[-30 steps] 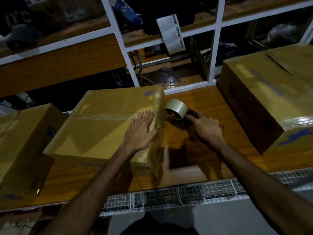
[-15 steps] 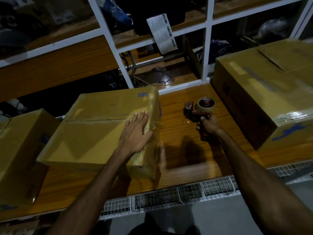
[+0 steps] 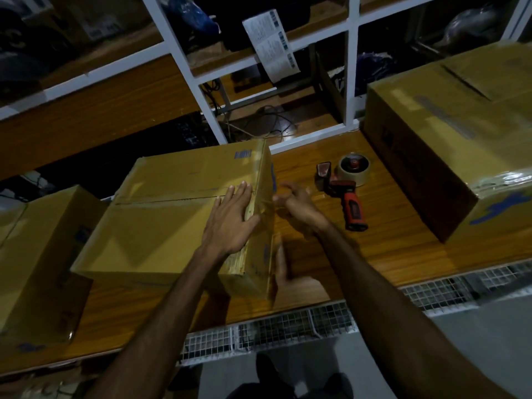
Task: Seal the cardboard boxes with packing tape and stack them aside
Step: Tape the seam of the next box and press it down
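A closed cardboard box [image 3: 161, 220] lies on the wooden table [image 3: 388, 249] in front of me, its top seam running left to right. My left hand [image 3: 230, 223] rests flat on the box's top right edge, fingers straight. My right hand [image 3: 296, 203] hovers just beside the box's right side face with relaxed, spread fingers, holding nothing. The red-handled tape dispenser [image 3: 345, 188] with its tape roll lies on the table to the right of my right hand.
A large taped box [image 3: 449, 133] sits on the table at the right. Another box [image 3: 34, 254] stands at the left. A white-framed shelf [image 3: 198, 82] with cables and a hanging paper label rises behind. A wire mesh edge [image 3: 288, 326] runs along the table front.
My right hand has set the tape dispenser down on the table and moved left to the box's right side. My left hand stayed on the box top.
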